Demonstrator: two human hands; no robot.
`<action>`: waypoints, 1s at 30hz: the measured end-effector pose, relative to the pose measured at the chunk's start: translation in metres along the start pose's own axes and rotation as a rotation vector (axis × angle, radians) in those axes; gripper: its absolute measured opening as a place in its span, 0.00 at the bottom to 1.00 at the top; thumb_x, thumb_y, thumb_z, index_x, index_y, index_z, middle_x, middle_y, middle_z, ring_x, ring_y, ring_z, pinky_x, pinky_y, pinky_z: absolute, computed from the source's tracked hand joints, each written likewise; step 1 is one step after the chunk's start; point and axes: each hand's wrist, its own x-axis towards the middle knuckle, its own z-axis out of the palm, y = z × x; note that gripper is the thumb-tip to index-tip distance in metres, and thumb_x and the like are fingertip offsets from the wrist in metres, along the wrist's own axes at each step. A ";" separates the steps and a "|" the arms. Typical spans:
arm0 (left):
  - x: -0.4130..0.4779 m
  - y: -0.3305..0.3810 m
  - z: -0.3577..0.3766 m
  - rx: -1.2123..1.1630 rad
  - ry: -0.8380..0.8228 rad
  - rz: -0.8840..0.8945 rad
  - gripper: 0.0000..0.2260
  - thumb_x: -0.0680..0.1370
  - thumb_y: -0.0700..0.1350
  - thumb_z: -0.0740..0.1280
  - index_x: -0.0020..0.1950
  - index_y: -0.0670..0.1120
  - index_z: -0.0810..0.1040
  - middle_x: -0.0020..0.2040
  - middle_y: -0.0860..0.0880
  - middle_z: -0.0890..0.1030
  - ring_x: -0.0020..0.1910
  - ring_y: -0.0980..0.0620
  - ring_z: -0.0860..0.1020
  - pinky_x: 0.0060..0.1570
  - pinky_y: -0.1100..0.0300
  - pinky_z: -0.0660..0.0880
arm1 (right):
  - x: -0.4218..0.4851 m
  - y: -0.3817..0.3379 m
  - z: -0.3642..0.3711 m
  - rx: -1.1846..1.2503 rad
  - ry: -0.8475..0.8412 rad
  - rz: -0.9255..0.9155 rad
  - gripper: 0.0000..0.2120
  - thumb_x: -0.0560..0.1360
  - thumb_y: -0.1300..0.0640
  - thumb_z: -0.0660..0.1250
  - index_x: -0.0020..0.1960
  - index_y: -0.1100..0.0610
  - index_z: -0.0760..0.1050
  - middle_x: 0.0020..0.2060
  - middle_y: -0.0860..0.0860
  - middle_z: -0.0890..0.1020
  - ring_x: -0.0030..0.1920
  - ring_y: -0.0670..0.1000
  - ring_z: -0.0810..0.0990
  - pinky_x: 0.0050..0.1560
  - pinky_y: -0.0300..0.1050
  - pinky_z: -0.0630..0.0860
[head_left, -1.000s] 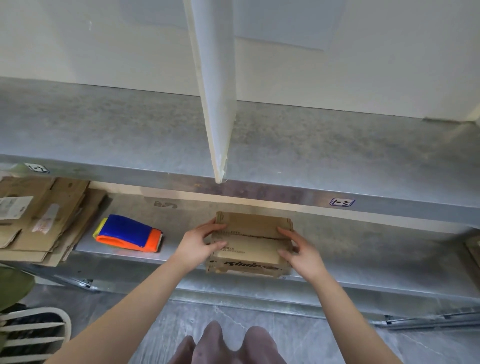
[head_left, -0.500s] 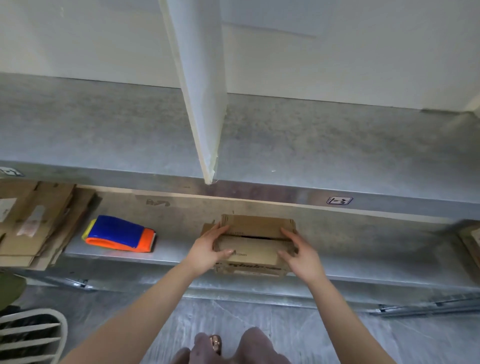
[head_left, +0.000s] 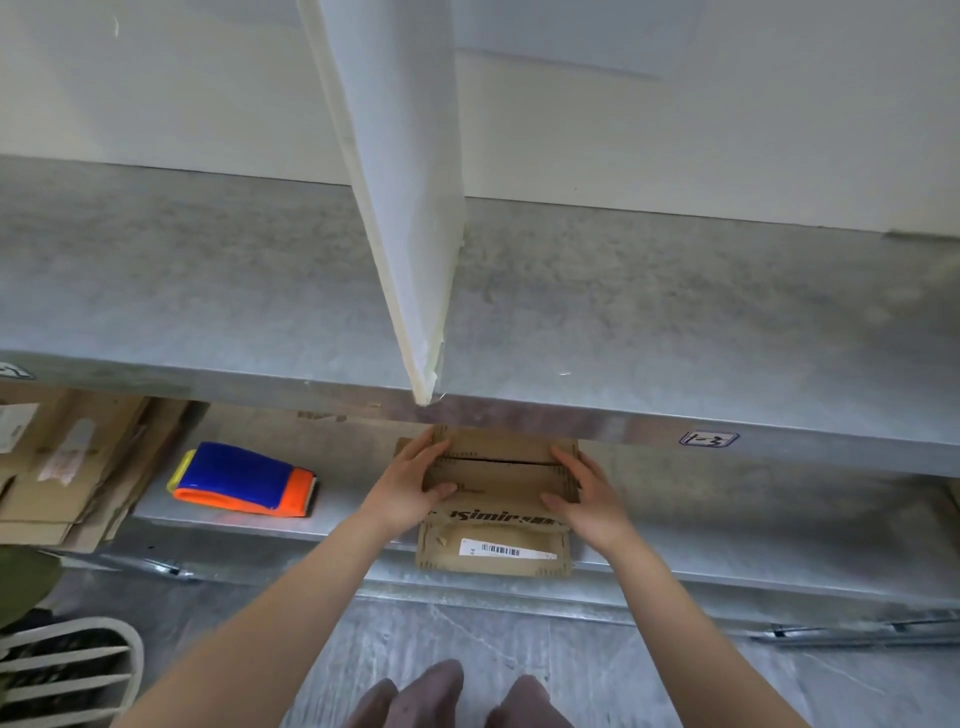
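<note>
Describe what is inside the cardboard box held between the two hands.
Only a thin dark gap shows between the top flaps of the cardboard box; the flaps cover whatever is inside. The left hand and right hand grip its sides.

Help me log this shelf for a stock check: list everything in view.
upper shelf: one, grey metal, across the middle
lower shelf: one, grey metal, beneath it
divider panel: one, white, upright on upper shelf
shelf labels: two, white, upper shelf's front edge
cardboard box: one, brown, front edge of lower shelf
tape dispenser: one, blue and orange, lower shelf, left of the box
flattened cardboard: one stack, brown, lower shelf, far left
slatted frame: one, white, bottom left
left hand: grips the box's left side
right hand: grips the box's right side
</note>
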 end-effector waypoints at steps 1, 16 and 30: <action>0.000 0.000 -0.002 0.071 0.005 0.003 0.29 0.78 0.54 0.66 0.76 0.55 0.60 0.78 0.57 0.51 0.77 0.52 0.51 0.73 0.55 0.56 | -0.001 0.001 0.001 -0.017 0.015 -0.004 0.30 0.75 0.52 0.71 0.74 0.42 0.64 0.77 0.49 0.56 0.75 0.52 0.60 0.67 0.39 0.60; -0.037 0.018 -0.036 0.652 0.208 0.356 0.28 0.80 0.56 0.61 0.77 0.50 0.59 0.78 0.49 0.58 0.77 0.45 0.54 0.75 0.51 0.50 | -0.040 -0.041 -0.004 -0.640 0.316 -0.386 0.27 0.77 0.41 0.57 0.74 0.46 0.64 0.75 0.51 0.65 0.76 0.58 0.58 0.74 0.59 0.59; -0.110 -0.132 -0.148 0.872 0.165 0.240 0.27 0.73 0.61 0.59 0.65 0.47 0.76 0.63 0.44 0.78 0.62 0.39 0.76 0.62 0.43 0.72 | -0.039 -0.152 0.178 -0.784 0.096 -0.500 0.25 0.76 0.43 0.60 0.72 0.49 0.69 0.70 0.56 0.72 0.73 0.61 0.64 0.74 0.64 0.57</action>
